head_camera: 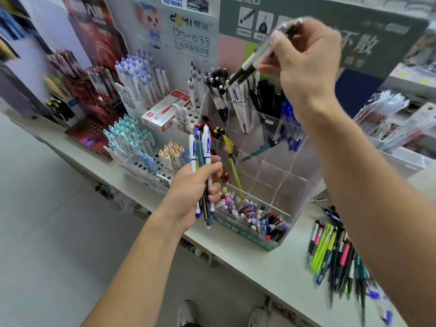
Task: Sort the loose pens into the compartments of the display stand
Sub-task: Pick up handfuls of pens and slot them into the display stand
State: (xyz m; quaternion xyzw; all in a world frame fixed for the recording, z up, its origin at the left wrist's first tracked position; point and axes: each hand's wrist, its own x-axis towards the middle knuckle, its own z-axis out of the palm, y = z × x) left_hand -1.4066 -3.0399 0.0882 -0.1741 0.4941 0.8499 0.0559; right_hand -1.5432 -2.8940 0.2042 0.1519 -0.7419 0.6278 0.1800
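While the right hand (304,64) pinched a black-and-white pen (257,59) high above the clear display stand (271,166), its tip pointed down and to the left at the upper compartment (226,97) already crowded with black-capped and white pens. The left hand (195,190) was wrapped round a small bundle of pens (201,171), two white ones with blue lettering and a darker one between them, held upright just in front of the stand. A loose heap of pens (335,251) lay on the desk (271,274) to the right, well apart from the stand, so most of the sorting seemed not yet done. The middle compartments held very little, a yellow pen (232,159) leaning in one and a teal pen (264,147) in another, while the front tray (250,218) was packed with small mixed pieces. To do the step well, the person would have needed to bring the tip straight over a gap between the standing pens, keeping the barrel close to their lean, and let go only once the tip was inside the wall. Pushing in at a slant would likely have knocked the neighbours askew. The view was blurred round the right hand, so how many pens it pinched could not be told for certain.
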